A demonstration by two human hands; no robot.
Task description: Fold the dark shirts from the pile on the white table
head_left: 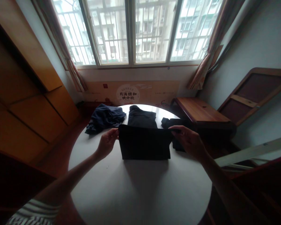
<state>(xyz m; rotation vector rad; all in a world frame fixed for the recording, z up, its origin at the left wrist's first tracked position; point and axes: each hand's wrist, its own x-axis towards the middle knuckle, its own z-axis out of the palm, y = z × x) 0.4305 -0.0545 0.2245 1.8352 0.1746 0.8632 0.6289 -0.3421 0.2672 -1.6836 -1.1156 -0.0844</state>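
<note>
A black folded garment (144, 143) is stretched upright between my hands over the white round table (140, 193). My left hand (108, 140) pinches its upper left corner. At the upper right corner my right hand (188, 137) grips the cloth between thumb and fingers. Which kind of garment it is, I cannot tell. Just behind it lies a dark folded garment (141, 116), partly hidden. A crumpled navy garment (106, 117) rests at the table's far left. Another black garment (179, 145) lies at the right, partly covered by my right hand.
A wooden cabinet (208, 109) stands beyond the table's right side, near a leaning wooden frame (255, 93). Yellow-brown cupboards (35, 115) line the left. Behind the table, a printed banner (128, 92) runs below the barred window (131, 31).
</note>
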